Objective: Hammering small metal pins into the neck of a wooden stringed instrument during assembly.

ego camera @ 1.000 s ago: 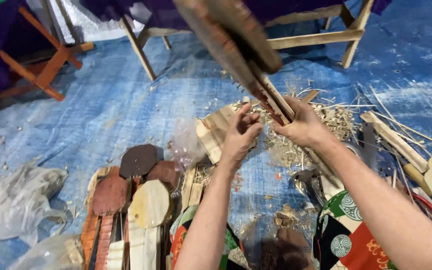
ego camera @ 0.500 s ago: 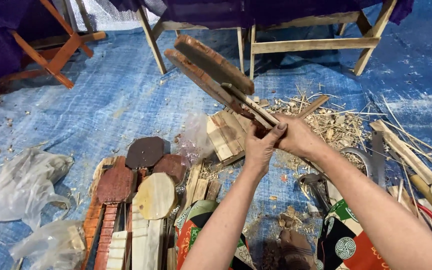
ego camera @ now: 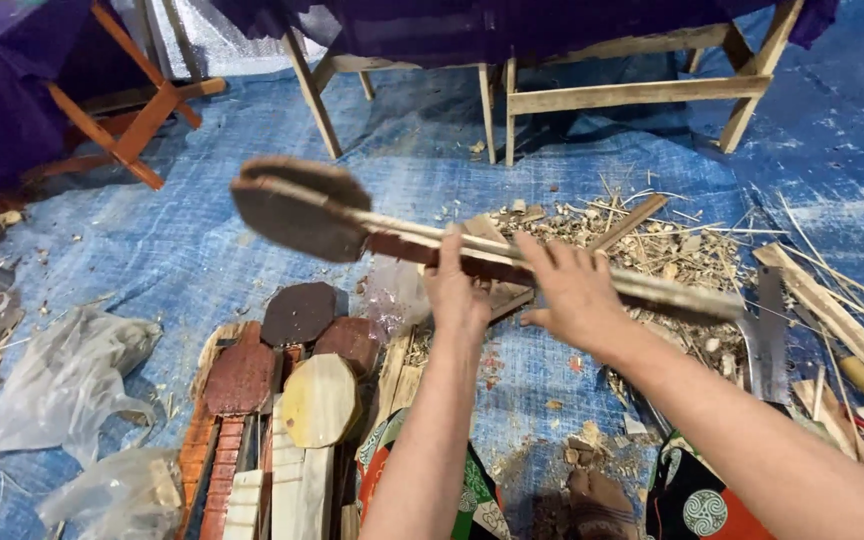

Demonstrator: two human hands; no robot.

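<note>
even, soft light; the moving wooden piece [ego camera: 302, 205] looks perhaps motion-blurred.

- The long wooden paddle-shaped piece [ego camera: 472, 250] is smeared by motion blur, worst at its rounded 9 o'clock end, so its surface detail is lost.
- Left hand [ego camera: 455, 290] covers part of its shaft; the fingers wrap out of sight.
- The stacked paddle pieces [ego camera: 282, 400] run off at 6 o'clock.
- The saw [ego camera: 767, 330] is half buried in shavings.
</note>
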